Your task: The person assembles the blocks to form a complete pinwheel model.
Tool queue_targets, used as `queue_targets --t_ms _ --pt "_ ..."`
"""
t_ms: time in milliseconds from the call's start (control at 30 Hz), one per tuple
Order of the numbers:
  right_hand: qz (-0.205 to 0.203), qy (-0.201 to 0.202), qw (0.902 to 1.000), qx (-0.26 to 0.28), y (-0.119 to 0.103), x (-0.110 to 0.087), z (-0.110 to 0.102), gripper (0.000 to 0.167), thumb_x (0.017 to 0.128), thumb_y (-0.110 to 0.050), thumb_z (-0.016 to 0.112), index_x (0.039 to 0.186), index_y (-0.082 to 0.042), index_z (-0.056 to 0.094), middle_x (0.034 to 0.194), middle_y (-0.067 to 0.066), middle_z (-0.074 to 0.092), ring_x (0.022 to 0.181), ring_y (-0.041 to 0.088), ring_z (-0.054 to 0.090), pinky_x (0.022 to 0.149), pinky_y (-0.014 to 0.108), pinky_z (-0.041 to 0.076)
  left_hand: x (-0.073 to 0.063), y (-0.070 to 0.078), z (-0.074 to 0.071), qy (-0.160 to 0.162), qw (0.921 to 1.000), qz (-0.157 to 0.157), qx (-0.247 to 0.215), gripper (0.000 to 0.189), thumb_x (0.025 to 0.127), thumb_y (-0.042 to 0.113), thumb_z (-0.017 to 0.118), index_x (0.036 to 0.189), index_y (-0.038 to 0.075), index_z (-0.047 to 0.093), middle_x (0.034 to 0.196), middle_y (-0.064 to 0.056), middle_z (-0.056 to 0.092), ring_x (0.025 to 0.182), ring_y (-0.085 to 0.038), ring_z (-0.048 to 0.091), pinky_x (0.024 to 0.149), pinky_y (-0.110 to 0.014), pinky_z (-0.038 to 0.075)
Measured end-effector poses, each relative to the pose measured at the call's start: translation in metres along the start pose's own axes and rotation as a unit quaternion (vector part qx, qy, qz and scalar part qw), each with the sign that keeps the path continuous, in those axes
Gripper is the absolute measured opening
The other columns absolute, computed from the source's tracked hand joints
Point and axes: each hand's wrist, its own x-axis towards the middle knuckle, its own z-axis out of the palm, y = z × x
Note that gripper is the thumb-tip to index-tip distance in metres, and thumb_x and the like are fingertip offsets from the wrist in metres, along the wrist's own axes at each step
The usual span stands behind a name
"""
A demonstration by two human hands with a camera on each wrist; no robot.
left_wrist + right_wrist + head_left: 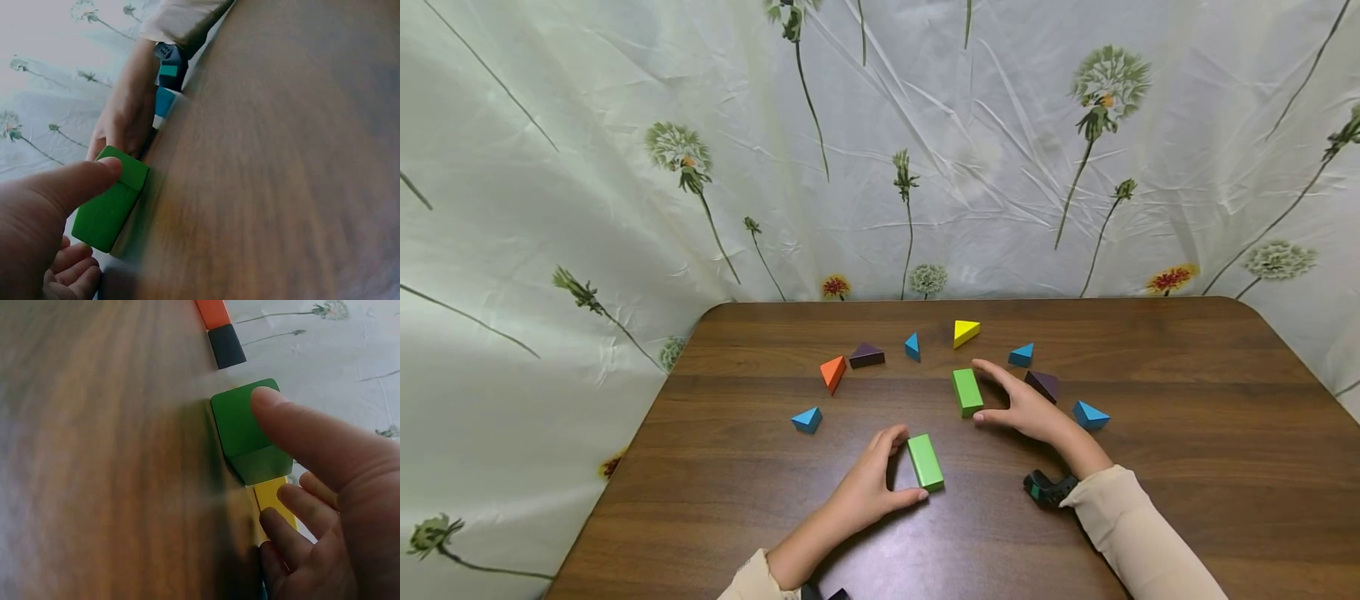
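Note:
In the head view, a green rectangular block (926, 462) lies near the table's middle. My left hand (868, 483) curves around its left side, thumb by the near end and fingertips at the far left corner. In the left wrist view, its thumb overlaps the green block (107, 215). Farther back lies a second green block (967, 392). Reaching from the right, my right hand (1026, 408) has spread fingers and thumb at that block's right-hand corners. A gap shows between palm and block. The right wrist view has the thumb overlapping this green block (247, 425).
Behind the hands, triangular blocks form a loose arc: orange (832, 374), dark purple (867, 356), yellow (966, 332) and several blue ones (807, 420). Another dark purple block (1042, 385) is partly behind the right hand. A flowered curtain (865, 208) hangs beyond the wooden table (1187, 467).

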Motion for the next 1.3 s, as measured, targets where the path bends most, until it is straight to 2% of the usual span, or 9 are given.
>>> queue_targets --t_ms 167,433,700,800,1033,1300 --pt "0.003 -0.010 0.9996 0.027 0.002 0.002 0.000 0.079 0.081 -0.024 0.068 0.142 -0.005 0.022 0.142 0.016 0.026 0.128 0.034 0.025 0.098 0.054 0.023 0.001 0.001 0.001 -0.001 0.9999 0.007 0.015 0.069 0.073 0.035 0.074 0.127 0.005 0.041 0.116 -0.004 0.048 0.106 -0.017 0.047 0.091 -0.035 0.040" --pt "0.009 -0.018 0.9989 0.044 0.003 0.006 0.001 0.073 0.083 -0.018 0.066 0.141 -0.005 0.024 0.143 0.016 0.024 0.130 0.035 0.018 0.099 0.056 0.021 0.003 0.001 0.000 -0.006 0.9996 0.020 0.020 0.065 0.074 0.028 0.074 0.126 0.005 0.043 0.116 -0.004 0.049 0.105 -0.016 0.048 0.090 -0.033 0.040" --pt "0.007 -0.009 0.9987 0.049 -0.028 0.002 -0.003 0.066 0.081 -0.002 0.065 0.135 0.008 0.029 0.137 0.026 0.029 0.125 0.042 0.026 0.097 0.056 0.024 0.010 0.001 -0.001 -0.028 0.9989 0.033 0.016 0.065 0.075 0.023 0.072 0.129 0.004 0.040 0.122 -0.006 0.046 0.109 -0.015 0.046 0.092 -0.030 0.039" --pt "0.003 -0.005 0.9986 0.052 -0.030 0.003 -0.002 0.065 0.081 -0.001 0.065 0.134 0.009 0.030 0.135 0.027 0.031 0.123 0.042 0.029 0.096 0.054 0.026 0.013 0.003 -0.001 -0.038 0.9982 0.040 0.025 0.066 0.076 0.024 0.071 0.130 0.004 0.040 0.124 -0.006 0.045 0.109 -0.015 0.046 0.092 -0.030 0.039" --pt "-0.008 0.009 0.9992 0.039 -0.007 0.008 0.007 0.066 0.080 -0.012 0.069 0.135 0.001 0.034 0.135 0.019 0.036 0.122 0.036 0.034 0.096 0.051 0.029 0.022 0.006 0.000 -0.054 0.9967 0.051 0.033 0.065 0.076 0.023 0.071 0.131 0.005 0.039 0.125 -0.006 0.044 0.105 -0.014 0.049 0.087 -0.028 0.042" --pt "-0.018 0.017 0.9992 0.032 -0.005 0.011 0.011 0.068 0.079 -0.020 0.070 0.134 -0.002 0.036 0.134 0.016 0.038 0.121 0.035 0.036 0.094 0.053 0.031 0.031 0.008 0.003 -0.072 0.9943 0.064 0.047 0.066 0.077 0.023 0.070 0.132 0.006 0.038 0.127 -0.007 0.043 0.106 -0.014 0.049 0.089 -0.028 0.041"
